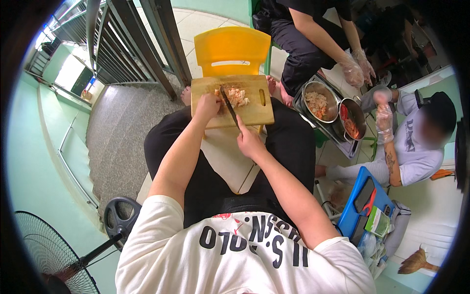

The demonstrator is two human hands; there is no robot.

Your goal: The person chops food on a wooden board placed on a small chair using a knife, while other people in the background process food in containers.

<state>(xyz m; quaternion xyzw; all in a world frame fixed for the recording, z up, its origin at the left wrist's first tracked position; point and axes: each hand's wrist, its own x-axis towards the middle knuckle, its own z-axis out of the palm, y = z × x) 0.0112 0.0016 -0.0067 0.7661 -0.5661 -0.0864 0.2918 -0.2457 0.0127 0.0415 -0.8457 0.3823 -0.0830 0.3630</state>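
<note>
A wooden cutting board (253,85) with a slot handle rests on the seat side of a small yellow plastic chair (232,44), between my knees. Chopped orange-and-white pieces that look like cooked shrimp meat (238,96) are heaped near its middle. My right hand (251,142) grips a dark-bladed knife (229,106), its blade slanting across the left part of the heap. Beside the blade, my left hand (208,106) rests on the board with curled fingers at the heap's left edge. Whether those fingers pinch a piece is hidden.
To the right, a metal pot (309,86) holds peeled shrimp; another pot (358,110) holds red shrimp. Two people with plastic-gloved hands (352,71) sit around them. A blue stool (347,213) carries phones and red-handled scissors. Metal railings (121,47), steps (114,132) and a fan (55,253) lie left.
</note>
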